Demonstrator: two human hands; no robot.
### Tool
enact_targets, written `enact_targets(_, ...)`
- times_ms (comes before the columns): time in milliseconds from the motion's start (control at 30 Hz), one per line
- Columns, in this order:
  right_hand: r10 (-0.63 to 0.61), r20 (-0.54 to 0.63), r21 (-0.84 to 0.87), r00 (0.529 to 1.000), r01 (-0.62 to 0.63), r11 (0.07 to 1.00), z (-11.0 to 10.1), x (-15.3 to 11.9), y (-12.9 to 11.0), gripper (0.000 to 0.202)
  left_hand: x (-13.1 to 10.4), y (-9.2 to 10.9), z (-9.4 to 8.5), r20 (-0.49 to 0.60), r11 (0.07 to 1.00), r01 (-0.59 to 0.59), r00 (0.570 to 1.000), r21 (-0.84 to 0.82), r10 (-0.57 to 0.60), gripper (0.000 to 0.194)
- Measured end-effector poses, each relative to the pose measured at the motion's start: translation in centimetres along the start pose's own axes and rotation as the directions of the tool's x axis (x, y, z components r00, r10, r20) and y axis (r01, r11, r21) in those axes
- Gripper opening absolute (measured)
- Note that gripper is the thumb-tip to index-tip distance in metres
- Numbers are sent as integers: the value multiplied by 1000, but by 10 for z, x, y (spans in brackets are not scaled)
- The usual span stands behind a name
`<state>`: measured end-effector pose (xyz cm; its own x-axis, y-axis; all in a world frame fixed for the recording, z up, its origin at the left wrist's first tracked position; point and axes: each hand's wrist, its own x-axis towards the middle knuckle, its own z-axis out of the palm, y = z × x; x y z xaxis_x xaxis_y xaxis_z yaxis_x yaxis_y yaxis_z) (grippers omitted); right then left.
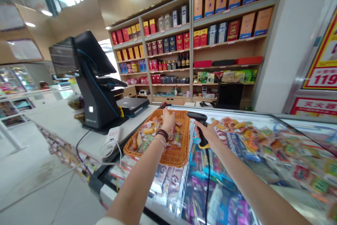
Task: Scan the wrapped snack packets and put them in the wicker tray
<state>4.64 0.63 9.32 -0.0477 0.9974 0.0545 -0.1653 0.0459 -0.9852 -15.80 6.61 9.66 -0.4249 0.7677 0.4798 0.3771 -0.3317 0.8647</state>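
Observation:
My left hand (168, 120), with a beaded bracelet (162, 134) at the wrist, reaches over an orange-brown wicker basket (179, 158) to its far rim. Its visible fingers are apart and nothing shows between them; whether they touch the rim I cannot tell. Inside the basket lie several small wrapped snacks (149, 131), partly covered by my arm. Just right of the basket, my right hand (207, 132) is closed around the grip of a black barcode scanner (197, 116). The scanner's cable (207, 183) hangs down toward me across the glass-topped freezer (237, 190).
Many loose wrapped snacks (286, 147) spread over the glass on the right. Packaged ice creams (202, 190) show under the glass. At left stand a cash register screen (92, 77), a flat scale (133, 105) and a white power strip (113, 135) with cables. Stocked shelves (168, 49) line the back.

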Motion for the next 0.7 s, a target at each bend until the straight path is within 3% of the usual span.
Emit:
enact_targets(100, -29, -64, 11, 998, 30, 999, -25, -1, -8, 31, -10, 16, 32, 44, 995, -46, 998, 88, 43, 40)
enact_targets(267, -59, -139, 8, 989, 61, 998, -81, -4, -20, 34, -31, 37, 117, 315, 978, -198, 934, 70, 167, 33)
enact_targets(433, -66, -280, 22, 958, 75, 997, -131, -16, -16, 35, -57, 38, 194, 498, 964, -208, 861, 165, 101, 35)
enact_targets(567, -71, -350, -8, 934, 73, 997, -156, -26, 5, 37, -81, 27, 224, 543, 925, -212, 840, 315, 8, 42)
enact_targets(700, -42, -374, -21, 927, 37, 999, -168, -28, 24, 38, -94, 16, 224, 534, 877, -239, 845, 416, -22, 49)
